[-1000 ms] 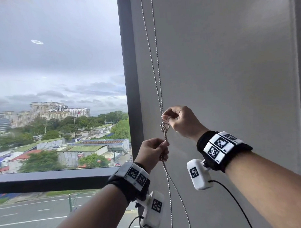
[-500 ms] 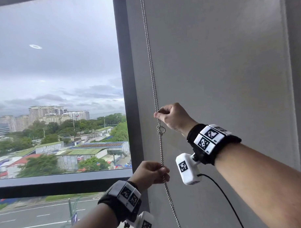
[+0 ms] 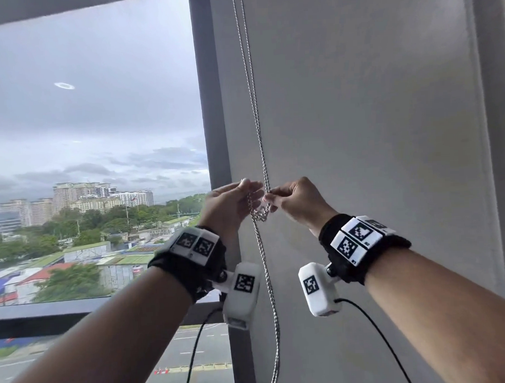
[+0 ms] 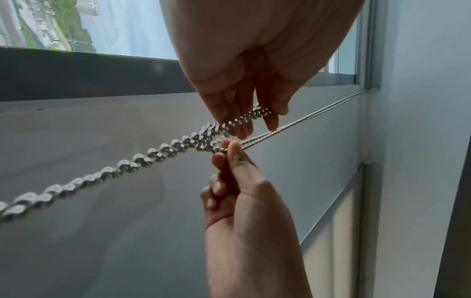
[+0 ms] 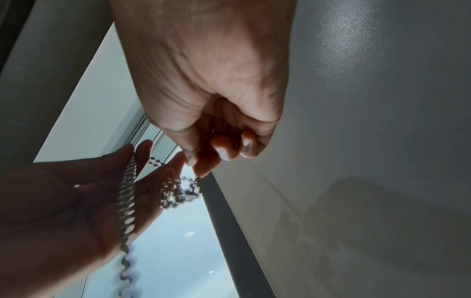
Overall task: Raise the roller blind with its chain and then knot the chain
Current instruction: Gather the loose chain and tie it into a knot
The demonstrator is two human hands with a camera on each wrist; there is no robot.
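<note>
The silver bead chain [image 3: 258, 133] hangs doubled along the wall beside the window frame. A loose knot loop [image 3: 259, 215] sags between my two hands. My left hand [image 3: 252, 188] is at the loop's left with fingers nearly straight, and thumb and fingers pinch a doubled strand [image 4: 254, 114]. My right hand [image 3: 270, 198] pinches the chain at the knot between thumb and forefinger [image 4: 230, 149], the other fingers curled. In the right wrist view the chain [image 5: 127, 197] runs across my left palm [image 5: 76, 211]. The blind itself is not clearly in view, and the pane is uncovered.
The dark window frame post [image 3: 205, 107] stands just left of the chain. A grey wall [image 3: 372, 130] fills the right side. The sill bar [image 3: 49, 316] crosses low on the left. The chain's tail [image 3: 275, 348] hangs down between my wrists.
My left hand has come up from lower on the chain to level with the right hand. The small knot below my right hand is now a looser loop between both hands.
</note>
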